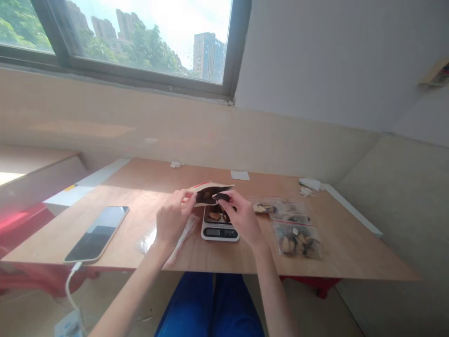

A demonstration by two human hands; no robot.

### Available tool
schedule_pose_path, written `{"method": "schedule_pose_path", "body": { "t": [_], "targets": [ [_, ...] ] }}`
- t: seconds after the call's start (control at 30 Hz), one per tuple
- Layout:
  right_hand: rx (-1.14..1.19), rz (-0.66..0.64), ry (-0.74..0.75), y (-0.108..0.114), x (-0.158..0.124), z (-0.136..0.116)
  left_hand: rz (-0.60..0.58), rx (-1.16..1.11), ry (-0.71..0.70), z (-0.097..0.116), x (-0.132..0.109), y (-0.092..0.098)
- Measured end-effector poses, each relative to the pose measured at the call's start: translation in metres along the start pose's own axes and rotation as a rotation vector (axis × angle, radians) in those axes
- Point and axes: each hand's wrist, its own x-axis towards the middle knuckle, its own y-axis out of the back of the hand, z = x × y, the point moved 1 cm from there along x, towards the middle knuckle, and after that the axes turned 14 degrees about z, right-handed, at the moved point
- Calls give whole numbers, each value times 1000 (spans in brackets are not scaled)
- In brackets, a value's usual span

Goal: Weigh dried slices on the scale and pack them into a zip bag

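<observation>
My left hand (174, 213) grips the left edge of a paper pouch (201, 188), whose mouth gapes toward me and shows a dark inside. At the pouch's right side, my right hand (242, 215) pinches a dark, flat piece (222, 197) near the opening. Below the pouch stands a small white kitchen scale (220, 238) with a dark display. Brown and dark dried pieces (215, 216) lie on its platform, partly hidden by the pouch and my right hand. Clear plastic bags (189, 232) lie beside and under my left forearm.
Zip bags of dried slices (298, 243) lie to the right of the scale. A phone (98, 234) with a white charging cable (70, 285) rests at the left edge. White paper (240, 175) and crumpled tissues (310, 184) lie along the table's back.
</observation>
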Motion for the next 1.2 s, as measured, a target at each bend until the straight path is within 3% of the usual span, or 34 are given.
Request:
{"method": "schedule_pose_path", "body": {
  "t": [0.1,0.23,0.37,0.43,0.57,0.63,0.73,0.93,1.1,1.2],
  "targets": [
    [229,160,-160,18,-11,7,51,-95,41,0,18,-6],
    [256,288,-339,30,-31,35,233,-120,109,-3,44,-19],
    [276,408,-490,34,-57,64,371,-127,19,0,32,-35],
    [283,455,-542,34,-68,73,297,-145,-53,4,10,-45],
    [293,483,-592,34,-81,81,-91,-178,-324,17,-44,-69],
    [286,495,-599,35,-84,81,-189,-148,-408,21,-64,-80],
    [235,514,-596,38,-85,80,-236,-77,-462,25,-78,-94],
    [78,466,-525,38,-81,82,-249,3,-532,20,-80,-107],
    [-158,339,-242,29,-67,86,-201,-84,-568,18,-77,-95],
    [-346,265,-65,21,-55,86,-68,-179,-506,14,-70,-78]
  ]
}}
